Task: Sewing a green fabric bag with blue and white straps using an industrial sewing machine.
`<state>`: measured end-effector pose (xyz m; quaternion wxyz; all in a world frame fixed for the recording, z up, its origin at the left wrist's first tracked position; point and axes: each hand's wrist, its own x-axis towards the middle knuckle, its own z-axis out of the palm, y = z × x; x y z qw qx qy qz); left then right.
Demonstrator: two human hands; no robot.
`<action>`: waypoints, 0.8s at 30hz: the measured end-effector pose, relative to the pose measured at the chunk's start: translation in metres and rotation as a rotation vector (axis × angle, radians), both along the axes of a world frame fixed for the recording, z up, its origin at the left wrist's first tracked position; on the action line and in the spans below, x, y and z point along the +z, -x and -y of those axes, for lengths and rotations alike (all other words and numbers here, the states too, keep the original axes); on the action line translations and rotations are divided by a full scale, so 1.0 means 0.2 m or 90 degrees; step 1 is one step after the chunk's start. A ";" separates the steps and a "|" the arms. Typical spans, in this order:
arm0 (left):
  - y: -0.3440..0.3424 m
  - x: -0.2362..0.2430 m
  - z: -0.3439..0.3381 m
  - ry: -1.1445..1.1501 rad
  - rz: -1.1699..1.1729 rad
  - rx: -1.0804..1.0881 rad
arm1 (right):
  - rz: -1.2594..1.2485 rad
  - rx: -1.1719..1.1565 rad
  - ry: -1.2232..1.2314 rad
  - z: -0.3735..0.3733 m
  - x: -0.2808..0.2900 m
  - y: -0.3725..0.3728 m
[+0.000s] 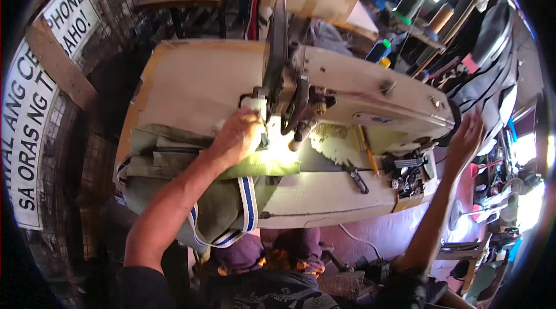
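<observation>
Over green cloth (250, 168), the left hand (240, 132) curled, grip unclear; by the handwheel (454, 123), the right hand (470, 133) stretched its fingers.

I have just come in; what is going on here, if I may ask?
A person is at a beige metal sewing machine. Their left hand reaches over olive-green cloth to the machine's lit needle end. Their right hand is beside the dark round handwheel; whether it touches is unclear. A blue-and-white striped strap loops down over the cloth.
</observation>
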<state>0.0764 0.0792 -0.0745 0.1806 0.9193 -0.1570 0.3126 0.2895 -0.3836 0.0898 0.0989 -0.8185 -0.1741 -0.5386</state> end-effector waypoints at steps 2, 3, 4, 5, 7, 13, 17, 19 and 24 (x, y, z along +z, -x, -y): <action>0.00 0.01 -0.01 0.029 -0.144 0.034 | -0.116 0.099 -0.036 -0.37 -0.19 0.59; 0.00 0.02 -0.02 0.052 -0.172 0.013 | -0.176 0.232 -0.009 -0.55 -0.30 0.82; 0.00 0.04 -0.03 0.044 -0.164 0.004 | -0.253 0.356 0.014 -0.75 -0.41 0.99; 0.00 0.06 -0.04 0.010 -0.219 -0.009 | -0.320 0.430 0.035 -0.93 -0.50 1.09; -0.01 0.09 -0.08 -0.033 -0.270 -0.022 | -0.438 0.336 -0.066 -1.24 -0.63 1.15; -0.02 0.11 -0.16 -0.021 -0.198 -0.181 | -0.526 0.240 -0.106 -1.59 -0.69 1.17; 0.03 0.06 -0.12 0.050 -0.223 -0.057 | -0.649 0.306 -0.239 -1.58 -0.77 1.21; 0.04 0.04 -0.05 0.059 -0.131 -0.036 | -0.483 0.412 -0.200 -1.51 -0.80 1.12; 0.14 0.01 0.18 -0.066 -0.245 0.145 | -0.807 0.623 -0.057 -1.28 -0.71 0.65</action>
